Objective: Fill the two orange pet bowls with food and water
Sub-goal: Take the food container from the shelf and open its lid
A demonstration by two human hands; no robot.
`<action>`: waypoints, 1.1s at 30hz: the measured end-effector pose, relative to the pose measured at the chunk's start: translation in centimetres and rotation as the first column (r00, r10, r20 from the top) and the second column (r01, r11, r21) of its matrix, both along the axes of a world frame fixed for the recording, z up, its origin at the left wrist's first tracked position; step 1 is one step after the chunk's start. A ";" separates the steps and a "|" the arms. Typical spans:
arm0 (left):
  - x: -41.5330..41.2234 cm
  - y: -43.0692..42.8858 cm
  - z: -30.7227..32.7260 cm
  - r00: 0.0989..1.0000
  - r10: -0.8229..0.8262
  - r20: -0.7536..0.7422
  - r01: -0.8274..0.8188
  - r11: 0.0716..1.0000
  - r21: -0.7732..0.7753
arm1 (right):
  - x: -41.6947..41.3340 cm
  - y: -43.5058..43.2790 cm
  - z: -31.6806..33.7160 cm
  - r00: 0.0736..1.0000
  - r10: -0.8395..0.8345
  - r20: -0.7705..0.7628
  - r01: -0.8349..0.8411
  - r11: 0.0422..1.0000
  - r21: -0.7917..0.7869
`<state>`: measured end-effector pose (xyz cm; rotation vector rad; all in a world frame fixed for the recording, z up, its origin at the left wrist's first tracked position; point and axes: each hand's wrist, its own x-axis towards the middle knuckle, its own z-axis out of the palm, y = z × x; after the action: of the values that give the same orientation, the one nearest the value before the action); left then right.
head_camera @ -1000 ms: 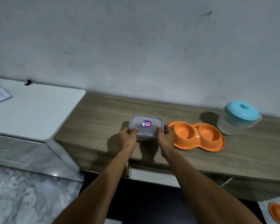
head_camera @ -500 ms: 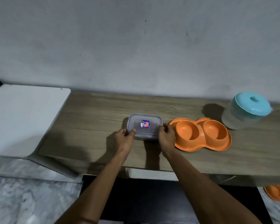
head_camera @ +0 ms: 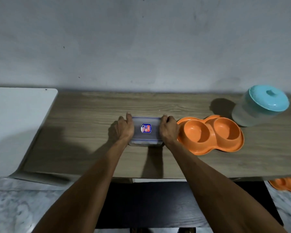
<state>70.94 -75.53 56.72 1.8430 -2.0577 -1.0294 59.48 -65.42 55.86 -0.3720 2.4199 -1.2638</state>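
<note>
Arms outstretched, left hand [head_camera: 125,128] and right hand [head_camera: 169,129] fingers clasping container [head_camera: 146,130] ends

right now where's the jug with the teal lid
In the head view the jug with the teal lid stands at the far right of the wooden counter, against the wall, just behind and right of the orange double bowl.

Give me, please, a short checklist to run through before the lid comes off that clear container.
1. Left hand grip on the container: ok, on its left end.
2. Right hand grip: ok, on its right end.
3. Container flat on the wooden counter: ok.
4. Lid still on: ok.
5. Orange double bowl both wells empty: ok.
6. Food inside the container: cannot tell.
</note>
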 end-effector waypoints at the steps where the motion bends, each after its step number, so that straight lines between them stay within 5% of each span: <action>1: 0.1 0.0 -0.2 1.000 -0.002 0.004 0.002 1.000 -0.024 | -0.1 -0.1 -0.2 1.000 -0.006 0.018 0.006 1.000 -0.009; 19: 0.3 1.0 1.5 0.945 0.215 -0.246 -0.197 0.976 0.097 | -0.1 -0.4 -0.3 0.979 0.058 -0.195 -0.024 0.985 0.172; 25: 2.6 2.5 0.6 0.819 0.367 -0.441 -0.277 0.926 0.256 | -1.1 -2.5 1.6 0.826 0.309 -0.472 -0.154 0.928 0.339; 30: 2.2 5.1 -1.0 0.742 0.465 -0.483 -0.158 0.821 0.549 | -0.2 -6.6 2.6 0.770 0.596 -0.228 -0.429 0.749 0.505; 33: 1.4 5.6 -1.5 0.644 0.574 -0.506 -0.165 0.750 0.641 | 0.2 -7.2 2.5 0.774 0.625 -0.104 -0.480 0.685 0.548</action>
<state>72.38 -69.97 55.20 1.6078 -0.9121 -1.9219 59.63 -72.62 58.33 -1.0993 2.4400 -0.3084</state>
